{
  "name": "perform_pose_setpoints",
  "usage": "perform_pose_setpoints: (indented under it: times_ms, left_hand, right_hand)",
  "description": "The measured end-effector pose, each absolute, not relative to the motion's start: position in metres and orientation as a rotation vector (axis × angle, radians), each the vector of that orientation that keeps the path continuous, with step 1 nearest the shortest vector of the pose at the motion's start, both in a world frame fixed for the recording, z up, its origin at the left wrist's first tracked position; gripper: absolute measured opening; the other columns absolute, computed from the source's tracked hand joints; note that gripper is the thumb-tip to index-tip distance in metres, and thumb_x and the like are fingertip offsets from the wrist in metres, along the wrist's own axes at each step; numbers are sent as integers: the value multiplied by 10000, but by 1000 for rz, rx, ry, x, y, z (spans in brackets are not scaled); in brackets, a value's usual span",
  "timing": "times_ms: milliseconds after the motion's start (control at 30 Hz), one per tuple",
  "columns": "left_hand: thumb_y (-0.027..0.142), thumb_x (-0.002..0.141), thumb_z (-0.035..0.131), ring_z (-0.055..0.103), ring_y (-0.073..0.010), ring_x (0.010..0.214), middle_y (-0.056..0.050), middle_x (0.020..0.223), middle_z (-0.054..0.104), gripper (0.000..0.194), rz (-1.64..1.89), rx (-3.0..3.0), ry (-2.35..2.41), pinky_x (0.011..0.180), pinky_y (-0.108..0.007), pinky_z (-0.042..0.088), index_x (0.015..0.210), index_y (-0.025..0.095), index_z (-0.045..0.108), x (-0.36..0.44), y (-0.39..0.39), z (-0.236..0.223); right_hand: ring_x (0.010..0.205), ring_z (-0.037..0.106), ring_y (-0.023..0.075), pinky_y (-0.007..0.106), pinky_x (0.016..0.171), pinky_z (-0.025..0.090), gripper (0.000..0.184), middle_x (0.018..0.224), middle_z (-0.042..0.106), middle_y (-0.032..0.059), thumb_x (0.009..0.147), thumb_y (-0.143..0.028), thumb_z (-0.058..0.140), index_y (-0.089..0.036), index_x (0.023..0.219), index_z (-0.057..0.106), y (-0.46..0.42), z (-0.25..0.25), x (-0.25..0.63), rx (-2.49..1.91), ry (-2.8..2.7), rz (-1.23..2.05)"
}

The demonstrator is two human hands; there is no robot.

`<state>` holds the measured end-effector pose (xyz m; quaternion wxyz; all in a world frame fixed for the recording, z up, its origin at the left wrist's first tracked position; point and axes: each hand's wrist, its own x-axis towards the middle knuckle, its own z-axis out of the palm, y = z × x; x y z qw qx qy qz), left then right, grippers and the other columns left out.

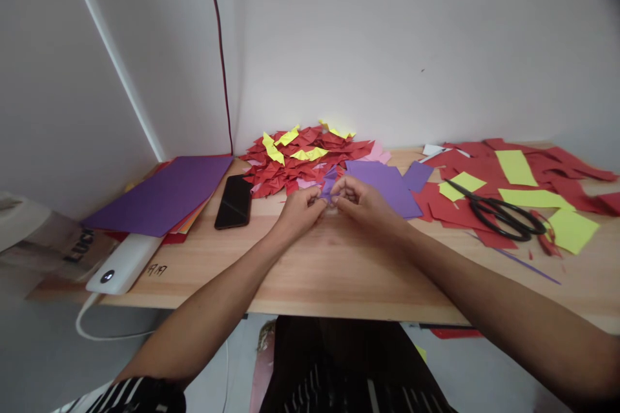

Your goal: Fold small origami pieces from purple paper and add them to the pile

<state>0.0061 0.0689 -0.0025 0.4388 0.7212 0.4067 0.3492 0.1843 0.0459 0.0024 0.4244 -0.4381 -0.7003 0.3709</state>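
Between my two hands is a small piece of folded purple paper (330, 182), pinched at both ends just above the table. My left hand (306, 208) grips its left side with thumb and fingers. On its right side my right hand (361, 200) is closed the same way. Fingers cover much of the paper, so its full shape is hidden. Right behind lies a heap of folded red paper pieces (285, 175) with a few folded yellow pieces (310, 154) on top. A stack of purple paper squares (385, 186) lies beside my right hand.
A black phone (233, 202) lies left of the heap. Further left, large purple sheets (162, 193) overlap a white power bank (124, 264) with a cable. Black-handled scissors (504, 216) rest among red scraps (477, 171) and yellow paper (516, 168) at right. A wall stands behind.
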Motion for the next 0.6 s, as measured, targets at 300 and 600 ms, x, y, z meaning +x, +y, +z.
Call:
perform_pose_setpoints:
  times_ms: [300, 600]
  left_hand:
    - [243, 759, 515, 462, -68, 401, 28, 466, 523, 204, 869, 1550, 905, 432, -191, 330, 574, 156, 508, 7, 71, -3]
    - [233, 663, 548, 455, -74, 361, 19, 445, 531, 132, 917, 1276, 903, 386, -200, 344, 590, 129, 582, 13, 66, 3]
  right_hand:
    - [604, 490, 122, 257, 575, 371, 117, 677, 544, -35, 826, -250, 557, -209, 934, 572, 46, -1, 182, -1066, -1683, 985]
    - [684, 584, 137, 276, 652, 431, 88, 734, 653, 1, 813, -263, 572, -195, 843, 619, 41, 2, 175, -1089, -1623, 839]
